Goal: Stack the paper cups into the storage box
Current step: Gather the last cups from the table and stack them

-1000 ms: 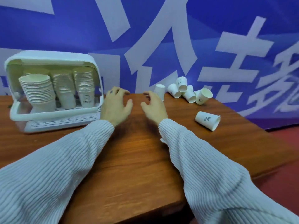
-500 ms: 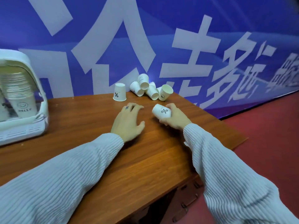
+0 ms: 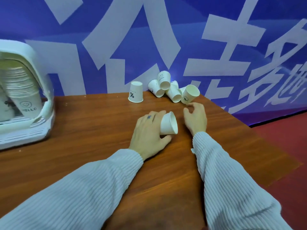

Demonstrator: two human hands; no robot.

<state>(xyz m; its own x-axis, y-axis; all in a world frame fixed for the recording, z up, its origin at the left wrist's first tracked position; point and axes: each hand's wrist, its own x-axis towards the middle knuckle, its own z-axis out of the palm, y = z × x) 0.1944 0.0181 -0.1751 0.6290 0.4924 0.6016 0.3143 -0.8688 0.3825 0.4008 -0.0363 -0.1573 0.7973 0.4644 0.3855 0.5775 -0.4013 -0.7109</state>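
Observation:
My left hand (image 3: pixel 147 131) holds a white paper cup (image 3: pixel 168 124) on its side, its mouth turned to the right, low over the wooden table (image 3: pixel 99 130). My right hand (image 3: pixel 196 118) hovers just right of it with loosely curled fingers, holding nothing, close to a tipped cup (image 3: pixel 189 93). Several more cups lie in a heap (image 3: pixel 164 87) at the table's back edge, and one cup with a % mark (image 3: pixel 135 94) stands upside down beside them. The white storage box (image 3: pixel 29 103) at the left holds stacks of cups (image 3: pixel 21 92).
A blue banner with large white characters (image 3: pixel 149 39) runs right behind the table. The table's right edge (image 3: pixel 269 141) drops to a red floor (image 3: pixel 290 146). My two ribbed sleeves cover the near part of the table.
The cup my right hand picked up has passed to my left hand. My right hand has let go and moved back toward the heap of cups. My view swung right.

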